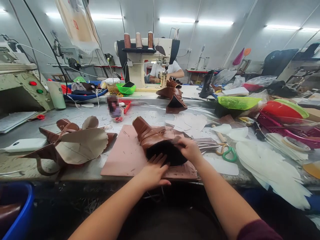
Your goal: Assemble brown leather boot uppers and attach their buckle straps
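A brown leather boot upper (150, 133) lies on its side on a pinkish-brown board (117, 160), its wide opening with black lining (163, 152) turned towards me. My left hand (155, 170) rests at the near edge of this opening, fingers stretched out flat against the lining and thumb apart. On the right, my right hand (190, 150) has its fingers closed on the upper's edge. Its fingertips are partly hidden by the leather. To the left of the board are more brown leather pieces with a pale scalloped lining (81, 146).
Scissors with green handles (229, 154) and pale sheet pieces (267, 166) lie at right. Another brown upper (175, 98) sits by the sewing machine (147, 60), behind which a person (166, 70) sits. A white device (27, 145) and a blue tub (17, 210) are at left.
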